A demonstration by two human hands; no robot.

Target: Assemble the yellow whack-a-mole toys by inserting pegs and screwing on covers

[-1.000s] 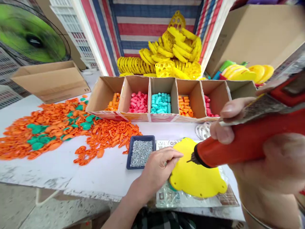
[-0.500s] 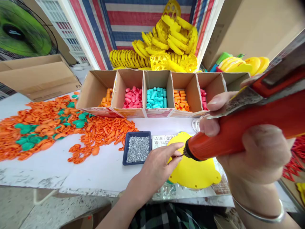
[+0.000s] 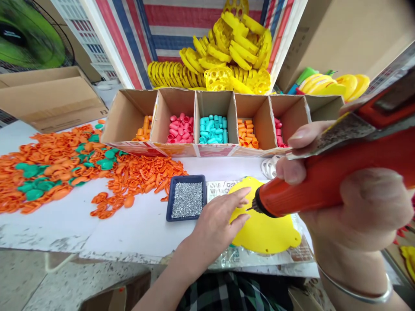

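The right hand (image 3: 353, 207), a metal bangle (image 3: 356, 286) on its wrist, is clenched around an orange-red electric screwdriver (image 3: 317, 185) at the right of the frame. The screwdriver's bit (image 3: 251, 208) points down and left over a yellow plastic plate (image 3: 269, 233), though I cannot tell whether the tip touches it. The left hand (image 3: 215, 226) is not grasping anything: it lies open, its fingers (image 3: 241, 194) spread on the plate's left edge. The plate rests on a clear plastic sheet (image 3: 259, 259) at the table's near edge, with a plaid shirt (image 3: 230, 293) below it in the frame.

Just left of the plate, a navy tray (image 3: 184, 177) holds small silver screws (image 3: 187, 199). White plastic pieces (image 3: 269, 167) lie just above the plate. Orange plastic pieces (image 3: 65, 172) and some green ones (image 3: 34, 190) are scattered across the white table (image 3: 48, 229) at left. Beyond, a cardboard divider box (image 3: 214, 101) holds orange, pink, teal, orange and red plastic tubes in separate compartments. Behind it, yellow perforated plastic parts (image 3: 223, 56) are heaped against a striped tarpaulin (image 3: 194, 17), a green fan (image 3: 22, 43) sits at upper left, and a carton (image 3: 48, 99) lies below it.
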